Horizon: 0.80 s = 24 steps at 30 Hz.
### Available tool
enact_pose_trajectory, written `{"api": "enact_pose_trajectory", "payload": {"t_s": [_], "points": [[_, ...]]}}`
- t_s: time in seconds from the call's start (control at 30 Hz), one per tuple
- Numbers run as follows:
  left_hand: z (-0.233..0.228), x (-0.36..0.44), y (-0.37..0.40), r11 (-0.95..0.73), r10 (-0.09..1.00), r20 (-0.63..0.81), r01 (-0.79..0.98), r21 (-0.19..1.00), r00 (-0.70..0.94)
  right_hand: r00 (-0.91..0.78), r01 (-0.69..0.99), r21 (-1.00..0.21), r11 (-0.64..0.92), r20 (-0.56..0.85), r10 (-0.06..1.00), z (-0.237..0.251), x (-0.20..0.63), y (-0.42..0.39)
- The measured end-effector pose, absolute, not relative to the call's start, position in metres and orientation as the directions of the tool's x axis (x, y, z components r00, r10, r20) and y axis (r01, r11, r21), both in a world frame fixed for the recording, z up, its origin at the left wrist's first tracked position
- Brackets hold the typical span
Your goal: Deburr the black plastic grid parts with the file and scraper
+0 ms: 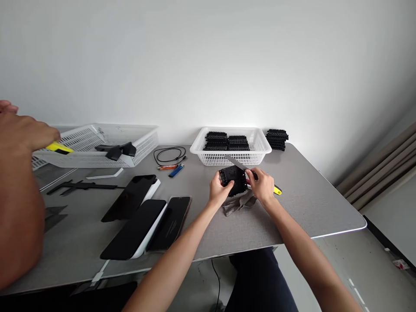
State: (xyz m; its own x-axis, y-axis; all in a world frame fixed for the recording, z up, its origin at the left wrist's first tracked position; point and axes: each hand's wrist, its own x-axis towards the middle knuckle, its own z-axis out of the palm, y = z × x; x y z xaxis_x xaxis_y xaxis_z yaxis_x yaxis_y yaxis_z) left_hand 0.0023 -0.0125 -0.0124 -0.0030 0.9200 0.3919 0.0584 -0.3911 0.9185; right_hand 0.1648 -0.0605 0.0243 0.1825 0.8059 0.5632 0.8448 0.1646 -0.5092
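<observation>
My left hand (pixel 219 189) is closed around the near-left edge of a black plastic part (pixel 234 178) with toothed edges, its thumb lying on the face. In my right hand (pixel 261 183) is a flat file (pixel 236 162), a grey blade with a dark handle. The blade slants over the part's far edge; whether it touches cannot be made out. Beneath the hands, a crumpled grey rag (pixel 234 207) lies on the table. A yellow-and-black handle (pixel 277 190) pokes out beyond my right hand.
A white basket (pixel 230 159) holds stacked black parts; another stack (pixel 277 139) stands to its right. Leftward on the table (pixel 325 212) lie phones (pixel 134 229), a cable (pixel 169 148), lighters (pixel 176 170) and black calipers (pixel 87 185). A co-worker's hand (pixel 29 132) holds a yellow-handled tool near another basket (pixel 143 149).
</observation>
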Motion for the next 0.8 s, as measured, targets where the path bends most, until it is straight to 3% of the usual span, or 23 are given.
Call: {"api": "enact_pose_trajectory", "payload": {"t_s": [0.2,0.4,0.6,0.8], "points": [[-0.014,0.002,-0.014,-0.391,0.920,0.392,0.086,0.916,-0.002,0.203,0.878,-0.468,0.097,0.548,0.812,0.022,0.170,-0.056],[-0.013,0.002,-0.015,-0.431,0.901,0.432,0.040,0.902,-0.029,0.323,0.836,-0.547,0.029,0.535,0.781,0.025,0.176,-0.055],[-0.006,0.000,-0.019,-0.507,0.859,0.512,0.112,0.854,-0.018,0.248,0.801,-0.584,0.129,0.521,0.817,0.029,0.175,-0.056],[-0.007,0.001,-0.015,-0.457,0.886,0.454,-0.008,0.889,-0.090,0.136,0.780,-0.605,0.160,0.413,0.900,0.030,0.176,-0.054]]}}
